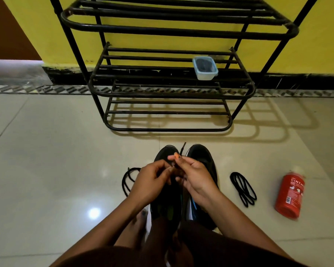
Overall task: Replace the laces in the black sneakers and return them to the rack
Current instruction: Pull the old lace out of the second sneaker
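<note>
1. I judge the task to be in its middle stretch; both black sneakers sit side by side on the tiled floor (46, 151) in front of me, toes pointing toward the rack (170, 93), and neither has been put back on it.

2. My left hand (152, 182) and right hand (193, 176) are drawn close together over the left sneaker (162, 153); the right hand pinches a black lace end (182, 148) that sticks up between thumb and fingers, and the left hand's fingertips are curled in near the same lace, though I cannot tell whether they actually grip it.

3. A loose black lace (128, 178) lies curled on the floor just beside the left sneaker; a second bundled lace (243, 189) lies folded in long loops to the right, apart from the right sneaker (202, 157); I cannot say which is old and which is new.

4. What is left, as I read it: finish threading this shoe, deal with the other, then lift both onto a shelf; how many eyelets are already laced is hidden by my hands.

5. The sneakers look black on top with pale soles and a touch of blue along the side of the right one; the tongues and eyelets are mostly covered.

6. The rack is black metal bars, standing against a yellow wall; its lower shelf carries only a small plastic container (205, 68) with dark contents; a red bottle (290, 195) lies on the floor well to the right, clear of the work.
</note>
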Demonstrator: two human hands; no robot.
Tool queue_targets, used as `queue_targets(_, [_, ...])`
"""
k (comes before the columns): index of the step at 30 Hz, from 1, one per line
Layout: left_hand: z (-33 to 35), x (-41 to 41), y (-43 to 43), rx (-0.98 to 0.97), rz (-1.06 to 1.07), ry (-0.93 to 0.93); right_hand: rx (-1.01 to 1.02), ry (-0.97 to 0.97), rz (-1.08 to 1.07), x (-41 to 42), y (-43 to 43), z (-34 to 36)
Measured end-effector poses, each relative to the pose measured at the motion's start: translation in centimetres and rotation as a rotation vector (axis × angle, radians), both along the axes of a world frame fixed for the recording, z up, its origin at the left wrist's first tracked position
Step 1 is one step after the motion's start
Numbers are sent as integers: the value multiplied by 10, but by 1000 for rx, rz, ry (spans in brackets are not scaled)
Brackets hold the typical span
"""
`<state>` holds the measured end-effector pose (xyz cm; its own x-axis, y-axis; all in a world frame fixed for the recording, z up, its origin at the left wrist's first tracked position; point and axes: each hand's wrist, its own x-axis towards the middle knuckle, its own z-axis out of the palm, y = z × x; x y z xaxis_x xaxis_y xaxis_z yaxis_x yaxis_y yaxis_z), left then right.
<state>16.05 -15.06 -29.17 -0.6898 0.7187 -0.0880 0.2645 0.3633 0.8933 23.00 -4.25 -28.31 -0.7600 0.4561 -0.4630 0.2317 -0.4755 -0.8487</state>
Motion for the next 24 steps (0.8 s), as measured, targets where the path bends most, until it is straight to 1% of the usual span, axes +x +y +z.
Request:
queue_targets(2, [2, 1, -1, -38, -35, 48, -143, 19, -126, 0, 3, 6])
queue_targets(5, [5, -5, -10, -121, -85, 145, -457, 69, -371, 10, 22, 12])
queue_targets(6, [7, -7, -14, -133, -100, 143, -526, 90, -452, 15, 32, 13])
queue_targets(8, [9, -11, -26, -178, -136, 183, -576, 137, -545, 28, 56, 15])
queue_targets(9, [10, -15, -33, -222, -155, 244, -556, 160, -558, 34, 67, 15])
queue_targets(11, [13, -25, -49, -300, -153, 344, -424, 166, -611, 49, 91, 17])
queue_targets(13, [15, -37, -64, -362, -97, 381, -256, 127, -724, 64, 112, 19])
queue_targets(16, [17, -46, -71, -427, -43, 422, -106, 47, -867, 75, 121, 21])
queue_targets(17, [19, -44, -68, -436, -54, 452, -38, 4, -849, 73, 116, 19])
queue_targets(18, [21, -41, -62, -427, -80, 491, 42, -41, -770, 68, 105, 18])
queue_targets(19, [23, -36, -53, -396, -121, 529, 121, -86, -628, 61, 92, 17])
queue_targets(21, [28, -23, -32, -329, -242, 609, 198, -166, -231, 45, 58, 15])
queue_targets(23, [32, -12, -11, -327, -353, 716, 163, -195, 128, 33, 28, 14])
queue_targets(24, [34, -9, -4, -346, -375, 759, 157, -206, 236, 29, 20, 13])
